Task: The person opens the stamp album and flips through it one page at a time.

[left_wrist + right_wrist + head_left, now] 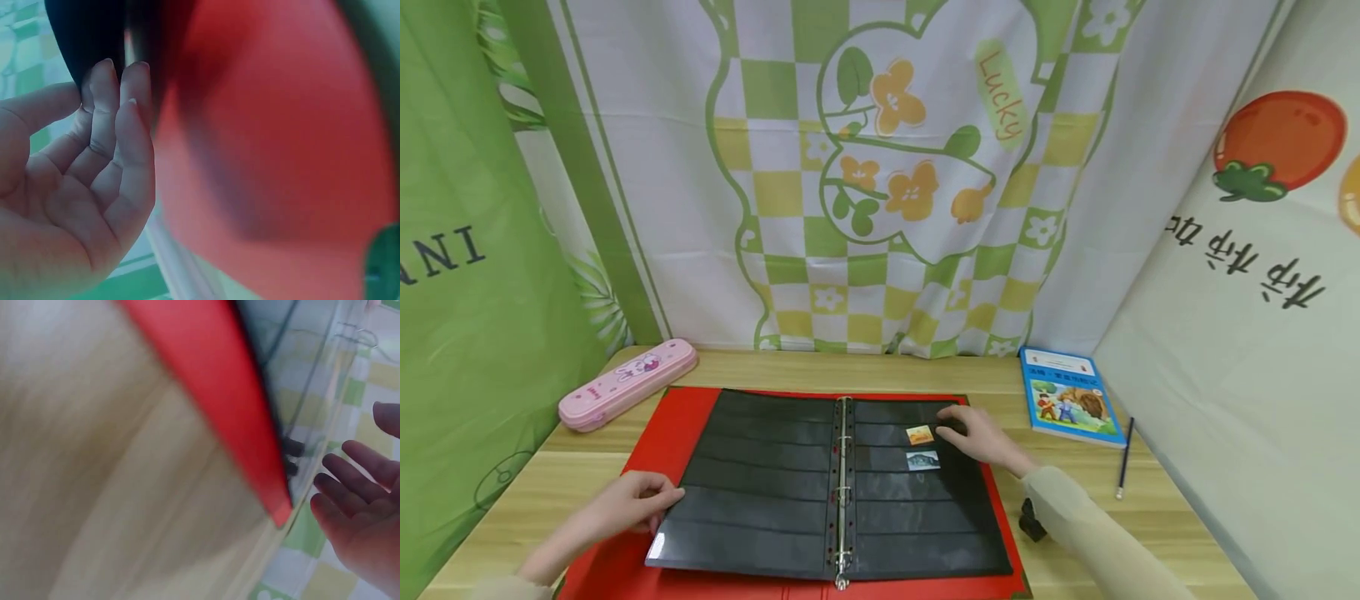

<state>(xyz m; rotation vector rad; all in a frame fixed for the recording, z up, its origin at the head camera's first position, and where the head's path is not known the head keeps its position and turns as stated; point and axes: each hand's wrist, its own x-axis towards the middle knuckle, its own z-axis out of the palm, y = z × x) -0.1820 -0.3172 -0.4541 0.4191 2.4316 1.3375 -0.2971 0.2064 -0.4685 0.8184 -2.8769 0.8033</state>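
Observation:
A red ring binder (647,433) lies spread on the table with black pocket pages (760,483). Two small stamps, one orange (919,435) and one grey-blue (922,461), sit in upper rows of the right page. The left hand (632,504) pinches the outer edge of the left page; in the left wrist view that hand (94,150) has thumb and fingertips at the black sheet's edge. Over the right page's upper outer part is the right hand (981,437), beside the orange stamp; in the right wrist view this hand (369,512) has its fingers apart, nothing visible between them.
A pink pencil case (628,385) lies at the back left. At the right are a blue book (1070,396) and a dark pencil (1125,458). A small black object (1032,520) sits beside the binder, near the right sleeve. Curtains hang behind and at both sides.

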